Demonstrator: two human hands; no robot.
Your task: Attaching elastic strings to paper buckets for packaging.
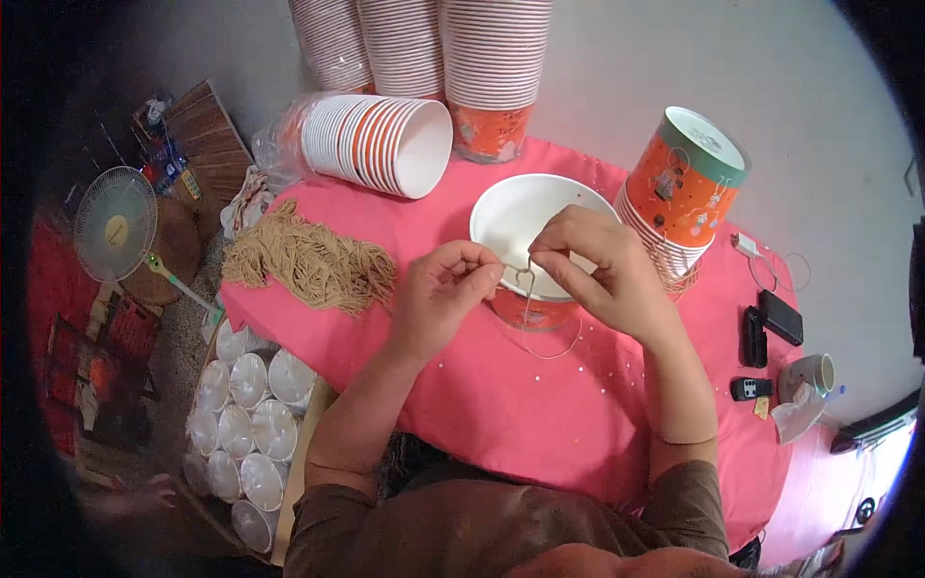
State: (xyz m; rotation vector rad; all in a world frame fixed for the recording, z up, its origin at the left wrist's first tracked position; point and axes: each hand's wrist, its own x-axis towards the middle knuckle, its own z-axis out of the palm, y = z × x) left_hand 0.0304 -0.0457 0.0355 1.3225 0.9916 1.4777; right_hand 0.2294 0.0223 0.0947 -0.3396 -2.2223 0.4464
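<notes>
A white-lined paper bucket with an orange outside stands upright on the pink tablecloth before me. Over its near rim, a thin tan cord runs between my two hands, with a small loop or knot in it and a long curve hanging down the bucket's front. My left hand pinches one part of the cord between thumb and fingertips. Higher up and to the right, my right hand pinches another part, partly covering the bucket's opening. Whether the cord passes through the bucket's wall is hard to make out.
A heap of tan cords lies at left. Nested buckets rest on their side behind it, near tall stacks. Upside-down buckets stand at right, by a black case and a cup. A carton of wrapped buckets sits lower left.
</notes>
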